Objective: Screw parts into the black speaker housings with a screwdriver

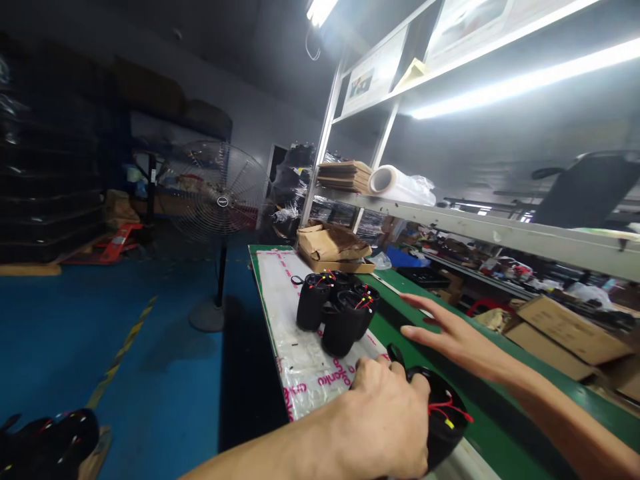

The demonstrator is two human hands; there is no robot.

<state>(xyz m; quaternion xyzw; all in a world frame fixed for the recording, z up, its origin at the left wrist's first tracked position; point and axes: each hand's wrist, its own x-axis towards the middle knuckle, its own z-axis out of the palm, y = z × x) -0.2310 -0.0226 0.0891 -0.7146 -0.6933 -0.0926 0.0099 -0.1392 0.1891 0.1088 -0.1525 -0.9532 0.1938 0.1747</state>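
My left hand (pixel 387 410) is closed on the rim and strap of a black cylinder (pixel 440 440) at the bottom of the view. Red wires with a yellow connector show inside that cylinder's open top. To its right and farther off, my right hand (pixel 450 333) hangs over the green bench with fingers spread, holding nothing. Several more black cylinders (pixel 339 327) stand upright in a group on the plastic-covered part of the bench (pixel 305 370), beyond my left hand. Red wires and small yellow connectors stick out of their tops.
Behind the group sits a cardboard tray with brown paper (pixel 335 243). A shelf (pixel 470 223) above the bench bears a plastic roll (pixel 395 183) and stacked cardboard (pixel 345 175). Open boxes (pixel 570 330) lie at the right. A floor fan (pixel 221 201) stands to the left; more black cylinders (pixel 65 437) are at lower left.
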